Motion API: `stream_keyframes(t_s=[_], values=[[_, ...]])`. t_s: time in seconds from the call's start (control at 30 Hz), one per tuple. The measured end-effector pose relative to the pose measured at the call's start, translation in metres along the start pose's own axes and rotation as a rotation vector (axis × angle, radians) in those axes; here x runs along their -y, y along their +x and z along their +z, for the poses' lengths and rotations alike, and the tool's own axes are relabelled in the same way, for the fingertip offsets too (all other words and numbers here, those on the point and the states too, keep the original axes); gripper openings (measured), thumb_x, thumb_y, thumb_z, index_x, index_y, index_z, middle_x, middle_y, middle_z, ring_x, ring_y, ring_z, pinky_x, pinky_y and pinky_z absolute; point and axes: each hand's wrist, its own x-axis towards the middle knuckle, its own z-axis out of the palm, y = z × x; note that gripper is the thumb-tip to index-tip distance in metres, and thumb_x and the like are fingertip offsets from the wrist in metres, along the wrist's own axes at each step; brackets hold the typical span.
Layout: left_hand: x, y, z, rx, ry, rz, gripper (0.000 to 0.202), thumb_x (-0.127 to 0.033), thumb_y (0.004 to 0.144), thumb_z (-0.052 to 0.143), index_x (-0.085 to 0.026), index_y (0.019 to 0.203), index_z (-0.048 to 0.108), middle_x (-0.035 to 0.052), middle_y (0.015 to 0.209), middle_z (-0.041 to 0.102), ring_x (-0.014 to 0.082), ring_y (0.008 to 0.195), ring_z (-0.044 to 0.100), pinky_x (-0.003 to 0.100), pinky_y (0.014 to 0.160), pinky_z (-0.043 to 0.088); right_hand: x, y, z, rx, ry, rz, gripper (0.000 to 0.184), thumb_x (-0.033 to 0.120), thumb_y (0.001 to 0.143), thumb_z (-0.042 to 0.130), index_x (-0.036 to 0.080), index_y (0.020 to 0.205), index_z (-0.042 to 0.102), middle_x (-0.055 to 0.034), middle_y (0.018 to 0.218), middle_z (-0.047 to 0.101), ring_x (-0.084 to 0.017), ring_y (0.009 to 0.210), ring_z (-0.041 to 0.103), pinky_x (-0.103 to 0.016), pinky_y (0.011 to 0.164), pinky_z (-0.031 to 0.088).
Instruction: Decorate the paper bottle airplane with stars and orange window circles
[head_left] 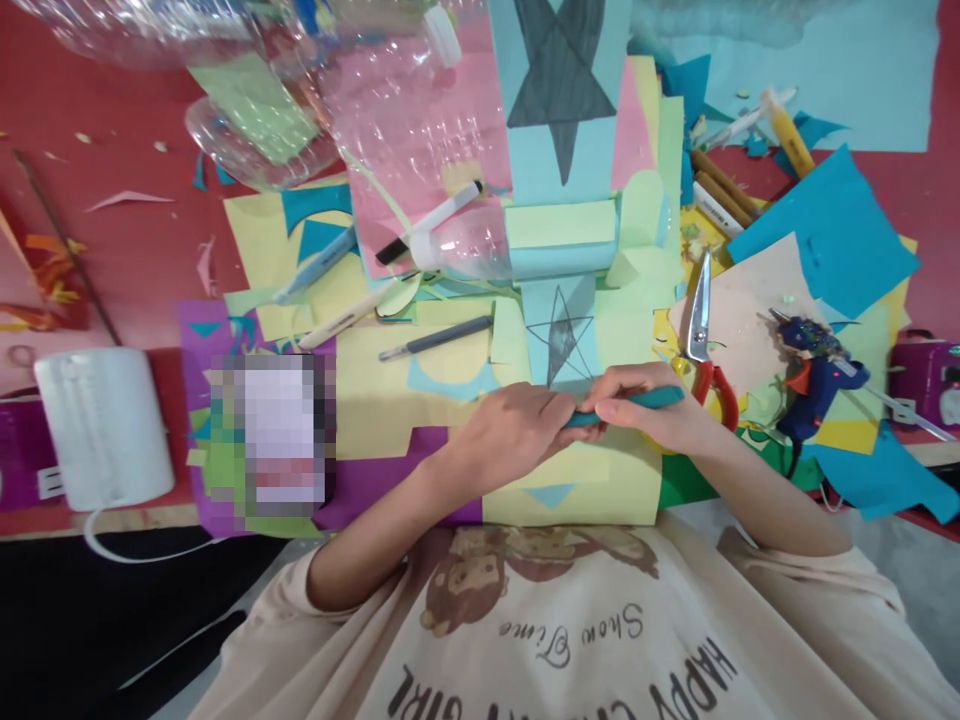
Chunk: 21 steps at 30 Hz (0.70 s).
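My right hand (660,412) is closed around a teal pen-like tool (651,398) that lies across a yellow paper sheet (592,480). The fingers of my left hand (517,432) pinch the tool's left end, so both hands meet in the middle. Just beyond them lies a light blue strip of paper with a pencilled star (559,336). A bigger blue sheet with a dark filled star (561,80) stands further back.
Red-handled scissors (703,335) and a blue glue gun (814,375) lie to the right. A grey pen (435,338), a black-tipped marker (431,222) and clear plastic bottles (390,110) are behind. A white roll (105,425) stands at the left. Coloured paper scraps cover the red table.
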Motion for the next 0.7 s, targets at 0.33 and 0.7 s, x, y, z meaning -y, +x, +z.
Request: stream_keyframes(t_s=[0.33, 0.7], values=[[0.033, -0.012, -0.031, 0.051, -0.145, -0.28, 0.035, -0.044, 0.1, 0.033, -0.02, 0.076, 0.041, -0.0031, 0.063, 0.05, 0.012, 0.054, 0.046, 0.024, 0.053, 0.035, 0.021, 0.007, -0.046, -0.365, 0.025, -0.166, 0.015, 0.038, 0.083, 0.065, 0.024, 0.079, 0.071, -0.0015, 0.067, 0.07, -0.018, 0.056, 0.066, -0.033, 0.053, 0.054], [0.058, 0.017, -0.003, 0.095, 0.22, -0.288, 0.018, -0.026, 0.096, 0.044, -0.016, 0.096, 0.06, 0.005, 0.081, 0.065, 0.0222, 0.077, 0.06, 0.033, 0.069, 0.037, -0.009, 0.037, -0.044, -0.282, -0.002, -0.082, 0.014, 0.033, 0.078, 0.071, 0.02, 0.077, 0.071, -0.0002, 0.064, 0.068, -0.013, 0.058, 0.067, -0.027, 0.059, 0.058]])
